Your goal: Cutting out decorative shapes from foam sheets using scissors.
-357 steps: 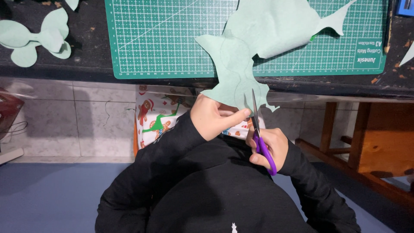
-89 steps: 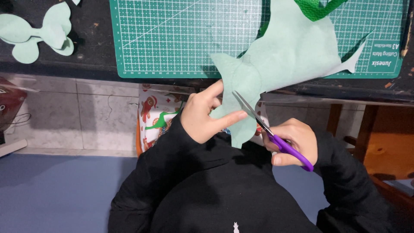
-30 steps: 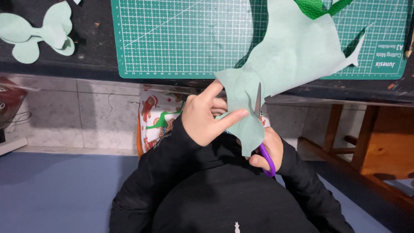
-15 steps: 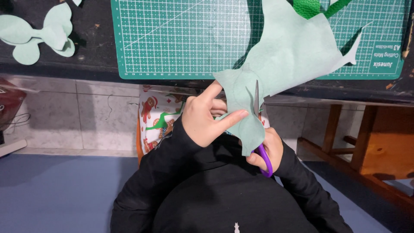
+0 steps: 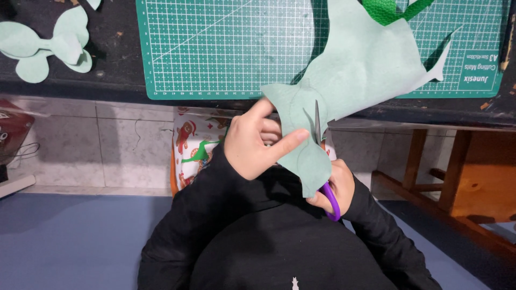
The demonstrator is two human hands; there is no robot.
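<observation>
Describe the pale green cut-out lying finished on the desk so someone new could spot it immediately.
Start at the green cutting mat on the dark desk. Move left past its edge to the desk's far left corner: the finished cut-out lies there. Unlike the large sheet being cut, it has rounded lobes and no hand touches it.

You are at a home craft bench: a green gridded cutting mat [image 5: 226, 48] lies on a dark, scuffed worktop [image 5: 107, 80] strewn with pale green cut-out shapes [image 5: 45, 45]. Below it you see marble-look tiling [image 5: 97, 145], a blue floor [image 5: 75, 236] and a wooden stool frame [image 5: 462, 177].
</observation>
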